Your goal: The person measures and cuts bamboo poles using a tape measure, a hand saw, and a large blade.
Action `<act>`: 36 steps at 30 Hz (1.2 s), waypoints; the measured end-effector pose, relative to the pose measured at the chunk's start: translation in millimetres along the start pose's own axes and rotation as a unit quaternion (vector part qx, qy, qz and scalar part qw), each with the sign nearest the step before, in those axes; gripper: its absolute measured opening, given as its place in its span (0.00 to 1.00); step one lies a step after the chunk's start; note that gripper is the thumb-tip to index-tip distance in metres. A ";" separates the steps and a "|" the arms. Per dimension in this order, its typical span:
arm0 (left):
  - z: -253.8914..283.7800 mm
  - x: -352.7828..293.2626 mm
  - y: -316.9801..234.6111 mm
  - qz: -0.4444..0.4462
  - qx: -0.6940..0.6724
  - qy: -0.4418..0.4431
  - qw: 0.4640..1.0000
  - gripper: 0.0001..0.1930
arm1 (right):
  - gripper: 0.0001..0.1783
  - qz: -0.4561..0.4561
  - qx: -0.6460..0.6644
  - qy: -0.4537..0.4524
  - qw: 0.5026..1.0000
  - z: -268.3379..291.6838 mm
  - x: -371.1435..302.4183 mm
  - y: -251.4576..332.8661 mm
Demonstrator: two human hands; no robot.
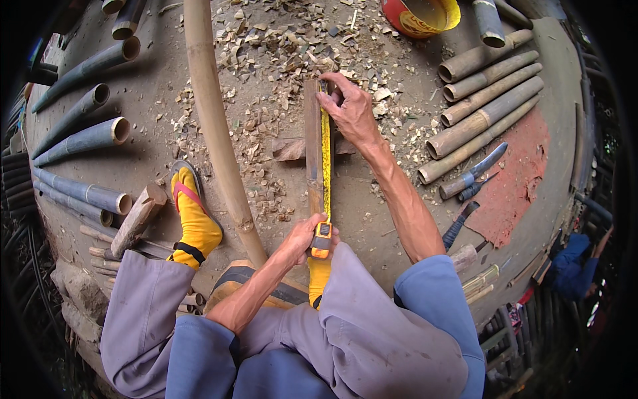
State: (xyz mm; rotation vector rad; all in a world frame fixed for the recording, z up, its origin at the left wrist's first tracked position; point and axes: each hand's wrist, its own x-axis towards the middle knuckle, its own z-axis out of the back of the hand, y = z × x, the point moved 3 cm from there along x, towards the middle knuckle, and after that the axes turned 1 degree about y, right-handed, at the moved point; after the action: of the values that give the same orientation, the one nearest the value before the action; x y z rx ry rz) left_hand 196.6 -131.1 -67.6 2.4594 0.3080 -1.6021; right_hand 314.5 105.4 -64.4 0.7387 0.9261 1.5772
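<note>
A yellow and black tape measure is gripped in my left hand, low in the middle between my legs. Its yellow blade runs straight away from me along a brown length of split bamboo or wood. At the far end of that piece, my right hand pinches the blade's tip between thumb and fingers. Beneath the piece lies a short wooden block, set crosswise on the ground.
Cut bamboo tubes lie in a row at right, near a large knife and a reddish sheet. More tubes lie at left. A long bamboo pole slants past my yellow-socked foot. Chips cover the ground.
</note>
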 end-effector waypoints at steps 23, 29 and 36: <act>-4.6 3.0 1.9 -0.013 0.016 -0.013 1.000 0.22 | 0.17 -0.007 0.007 0.005 1.000 0.1 -0.2 -0.6; -3.4 4.7 2.3 -0.010 0.017 -0.007 1.000 0.23 | 0.17 -0.011 0.001 0.005 1.000 -0.5 -0.5 -0.8; -1.5 6.1 3.7 -0.007 0.012 -0.014 1.000 0.23 | 0.17 -0.010 0.007 0.001 1.000 -0.9 -0.4 0.6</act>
State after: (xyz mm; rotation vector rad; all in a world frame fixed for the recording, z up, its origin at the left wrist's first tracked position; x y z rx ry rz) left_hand 201.4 -133.9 -72.4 2.4551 0.3035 -1.6553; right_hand 313.6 104.8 -64.3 0.7360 0.9443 1.5543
